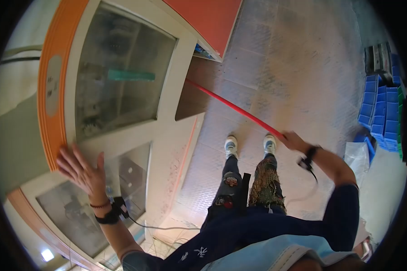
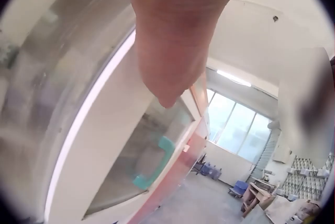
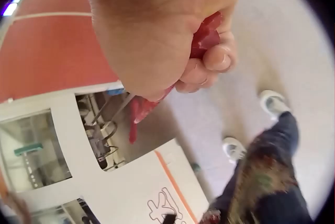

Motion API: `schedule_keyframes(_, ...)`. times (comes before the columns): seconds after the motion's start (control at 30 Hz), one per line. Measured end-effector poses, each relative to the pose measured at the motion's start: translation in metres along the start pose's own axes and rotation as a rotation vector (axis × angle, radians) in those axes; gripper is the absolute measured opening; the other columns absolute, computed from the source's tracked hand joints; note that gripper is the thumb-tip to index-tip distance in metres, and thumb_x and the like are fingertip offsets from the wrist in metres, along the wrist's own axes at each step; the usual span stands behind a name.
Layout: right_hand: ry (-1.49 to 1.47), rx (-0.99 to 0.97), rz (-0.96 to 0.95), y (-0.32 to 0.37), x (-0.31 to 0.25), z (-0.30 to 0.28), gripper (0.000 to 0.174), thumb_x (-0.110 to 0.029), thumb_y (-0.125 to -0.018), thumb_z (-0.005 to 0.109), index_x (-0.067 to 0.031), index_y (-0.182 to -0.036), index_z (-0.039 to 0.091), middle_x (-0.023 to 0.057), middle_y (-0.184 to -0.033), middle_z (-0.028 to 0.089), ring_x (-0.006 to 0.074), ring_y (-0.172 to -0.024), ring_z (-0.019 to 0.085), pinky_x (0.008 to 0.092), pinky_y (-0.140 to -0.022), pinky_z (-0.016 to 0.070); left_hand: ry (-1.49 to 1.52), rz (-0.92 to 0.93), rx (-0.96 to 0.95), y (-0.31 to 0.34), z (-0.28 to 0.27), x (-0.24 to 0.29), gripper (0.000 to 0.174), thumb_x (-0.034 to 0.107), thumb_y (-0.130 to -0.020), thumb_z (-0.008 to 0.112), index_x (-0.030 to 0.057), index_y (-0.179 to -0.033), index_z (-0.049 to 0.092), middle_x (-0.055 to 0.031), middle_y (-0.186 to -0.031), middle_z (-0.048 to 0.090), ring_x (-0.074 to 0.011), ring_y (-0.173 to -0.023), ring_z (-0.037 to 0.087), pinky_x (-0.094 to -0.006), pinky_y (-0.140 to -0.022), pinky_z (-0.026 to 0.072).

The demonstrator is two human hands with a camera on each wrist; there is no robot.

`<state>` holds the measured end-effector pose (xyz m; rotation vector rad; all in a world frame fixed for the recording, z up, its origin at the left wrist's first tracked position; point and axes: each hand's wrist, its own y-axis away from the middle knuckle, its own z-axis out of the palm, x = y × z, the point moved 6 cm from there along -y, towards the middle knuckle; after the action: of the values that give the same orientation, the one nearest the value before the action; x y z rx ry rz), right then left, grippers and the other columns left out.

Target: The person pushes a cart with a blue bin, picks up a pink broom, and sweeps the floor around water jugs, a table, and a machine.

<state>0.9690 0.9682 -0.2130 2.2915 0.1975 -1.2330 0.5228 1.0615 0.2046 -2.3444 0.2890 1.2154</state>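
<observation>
The right-hand grip [image 1: 294,141] is closed in a full fist round the near end of a long red rod [image 1: 235,108], with the fingers curled right over it in the wrist view. From the fist the rod runs straight and slanting to the dark opening [image 1: 190,97] at the cabinet's [image 1: 182,58] lower corner, where its far end goes out of sight. It looks thin, rigid and smooth-skinned, and is probably light. Held at the very end, though, it would lever against the wrist and let the far tip wander. A hold further along toward the cabinet should steady it, since the glossy surface may slide in a loose fist. The left-hand grip [image 1: 81,171] is open and holds nothing, fingers spread flat on the cabinet's white frame beside the ribbed orange rim [image 1: 54,90]. The cabinet is a boxy painted housing with cloudy glass windows [image 1: 122,77] and a green bar handle [image 1: 131,75]. Well away from it, blue bins [image 1: 380,113] stack on the worn, mottled floor [image 1: 294,58].
</observation>
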Motion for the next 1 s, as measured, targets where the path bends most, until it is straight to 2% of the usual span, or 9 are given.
schedule_keyframes(0.03, 0.113, -0.070, 0.002, -0.062, 0.023, 0.036, 0.034, -0.033, -0.084, 0.044, -0.0020, -0.077, 0.057, 0.0205, -0.067, 0.057, 0.0375, -0.067, 0.056, 0.0458, -0.058, 0.0417, -0.004, 0.017, 0.017, 0.001, 0.005, 0.001, 0.074, 0.058, -0.081, 0.036, 0.0030, -0.130, 0.028, -0.0206, -0.135, 0.024, -0.0388, -0.126, 0.017, -0.0506, -0.100, 0.0140)
schedule_keyframes(0.17, 0.087, 0.029, -0.125, -0.281, -0.011, 0.146, 0.034, -0.031, -0.083, 0.043, -0.0009, -0.077, 0.055, 0.0193, -0.067, 0.058, 0.0366, -0.065, 0.057, 0.0467, -0.059, 0.0436, -0.210, -0.010, 0.101, 0.002, 0.019, 0.006, 0.087, 0.069, -0.076, 0.028, 0.0006, -0.130, 0.027, -0.0238, -0.134, 0.021, -0.0415, -0.125, 0.016, -0.0536, -0.099, 0.0137)
schedule_keyframes(0.27, 0.119, -0.093, -0.032, -0.375, -0.063, 0.208, 0.028, -0.024, -0.083, 0.039, -0.0035, -0.088, 0.056, 0.0188, -0.083, 0.060, 0.0349, -0.078, 0.058, 0.0443, -0.068, 0.0455, -0.306, 0.022, 0.115, -0.005, 0.019, 0.013, 0.091, 0.070, -0.075, 0.023, -0.0012, -0.131, 0.022, -0.0242, -0.135, 0.019, -0.0399, -0.125, 0.016, -0.0512, -0.100, 0.0128)
schedule_keyframes(0.37, 0.045, 0.057, 0.131, -0.407, -0.075, 0.221, 0.029, -0.024, -0.084, 0.036, -0.0065, -0.102, 0.050, 0.0172, -0.089, 0.060, 0.0358, -0.081, 0.057, 0.0460, -0.070, 0.0448, -0.340, 0.060, 0.126, -0.004, 0.024, 0.013, 0.093, 0.071, -0.074, 0.022, -0.0026, -0.130, 0.024, -0.0267, -0.133, 0.021, -0.0409, -0.124, 0.019, -0.0519, -0.099, 0.0146)
schedule_keyframes(0.47, 0.063, 0.074, 0.133, -0.414, -0.058, 0.208, 0.027, -0.025, -0.084, 0.038, -0.0072, -0.102, 0.050, 0.0169, -0.082, 0.060, 0.0352, -0.077, 0.058, 0.0461, -0.066, 0.0449, -0.361, 0.064, 0.127, -0.007, 0.025, 0.017, 0.094, 0.072, -0.074, 0.023, -0.0036, -0.128, 0.027, -0.0288, -0.132, 0.022, -0.0415, -0.123, 0.021, -0.0524, -0.099, 0.0158)
schedule_keyframes(0.63, 0.063, -0.017, 0.189, -0.294, 0.034, 0.143, 0.024, -0.023, -0.083, 0.037, -0.0118, -0.101, 0.049, 0.0186, -0.082, 0.059, 0.0364, -0.076, 0.057, 0.0483, -0.065, 0.0437, -0.344, 0.025, 0.121, -0.008, 0.021, 0.014, 0.093, 0.073, -0.073, 0.025, -0.0025, -0.128, 0.030, -0.0285, -0.131, 0.024, -0.0410, -0.123, 0.022, -0.0518, -0.099, 0.0168)
schedule_keyframes(0.8, 0.164, 0.104, 0.368, 0.021, 0.111, 0.070, 0.030, -0.031, -0.086, 0.041, -0.0141, -0.109, 0.046, 0.0205, -0.077, 0.058, 0.0416, -0.069, 0.054, 0.0506, -0.059, 0.0430, -0.270, -0.003, 0.152, -0.006, 0.017, 0.011, 0.089, 0.071, -0.074, 0.025, -0.0003, -0.127, 0.033, -0.0235, -0.132, 0.028, -0.0409, -0.122, 0.025, -0.0508, -0.099, 0.0172)
schedule_keyframes(0.87, 0.277, -0.088, 0.668, 0.158, 0.096, 0.043, 0.035, -0.035, -0.087, 0.037, -0.0141, -0.113, 0.044, 0.0210, -0.074, 0.059, 0.0418, -0.066, 0.055, 0.0510, -0.058, 0.0441, -0.258, -0.024, 0.158, -0.005, 0.017, 0.010, 0.088, 0.071, -0.075, 0.026, 0.0001, -0.127, 0.034, -0.0228, -0.131, 0.029, -0.0400, -0.122, 0.025, -0.0507, -0.099, 0.0171)
schedule_keyframes(1.0, 0.358, -0.197, 0.906, 0.374, 0.043, 0.032, 0.032, -0.034, -0.085, 0.039, -0.0121, -0.105, 0.050, 0.0203, -0.075, 0.059, 0.0414, -0.066, 0.055, 0.0512, -0.061, 0.0449, -0.195, -0.053, 0.190, -0.003, 0.013, 0.006, 0.084, 0.069, -0.075, 0.029, 0.0032, -0.125, 0.038, -0.0204, -0.131, 0.032, -0.0368, -0.123, 0.027, -0.0504, -0.100, 0.0167)
